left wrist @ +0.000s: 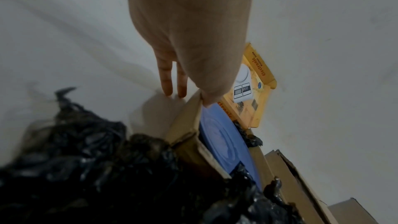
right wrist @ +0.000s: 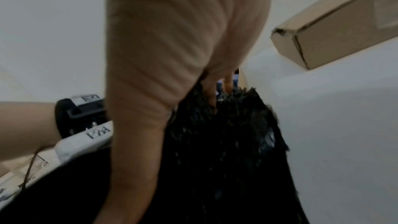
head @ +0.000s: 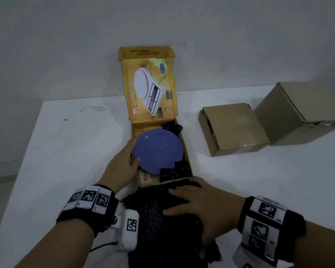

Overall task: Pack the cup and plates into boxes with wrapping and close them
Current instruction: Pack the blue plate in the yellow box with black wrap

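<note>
a: where's the plate [head: 157,151]?

b: blue, lying in the open yellow box [head: 184,144] mid-table [head: 66,144], lid [head: 151,88] standing up behind it. black wrap bits [head: 174,172] sit at its near and far right corners.

a: left hand [head: 122,163]?

b: at the box's left wall, thumb on the plate's rim, fingers straight down the outside. whether it truly grips, i cannot tell.

a: right hand [head: 199,206]?

b: flat, fingers spread, pressing on the black wrapping [head: 162,229] heaped just before the box. nothing clasped.

a: other boxes?

b: two plain brown ones to the right: a flat box [head: 234,128], closed, and a taller box [head: 302,111] just beside it.
</note>
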The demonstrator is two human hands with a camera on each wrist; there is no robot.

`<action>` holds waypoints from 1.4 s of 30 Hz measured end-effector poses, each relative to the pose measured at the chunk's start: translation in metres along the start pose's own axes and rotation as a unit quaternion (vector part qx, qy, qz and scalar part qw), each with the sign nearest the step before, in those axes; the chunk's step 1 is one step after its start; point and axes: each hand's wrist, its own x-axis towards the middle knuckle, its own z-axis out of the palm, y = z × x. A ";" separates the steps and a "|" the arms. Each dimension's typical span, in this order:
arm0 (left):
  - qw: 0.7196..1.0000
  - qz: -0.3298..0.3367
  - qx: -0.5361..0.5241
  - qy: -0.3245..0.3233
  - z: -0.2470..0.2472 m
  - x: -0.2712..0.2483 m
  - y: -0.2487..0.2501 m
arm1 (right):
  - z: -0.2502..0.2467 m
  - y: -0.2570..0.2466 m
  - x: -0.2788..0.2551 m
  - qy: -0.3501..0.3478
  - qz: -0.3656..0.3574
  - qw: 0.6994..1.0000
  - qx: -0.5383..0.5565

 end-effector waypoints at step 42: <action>0.998 -0.030 -0.050 0.035 -0.001 0.007 -0.009 | -0.078 0.054 0.097 0.400 0.236 0.796 0.388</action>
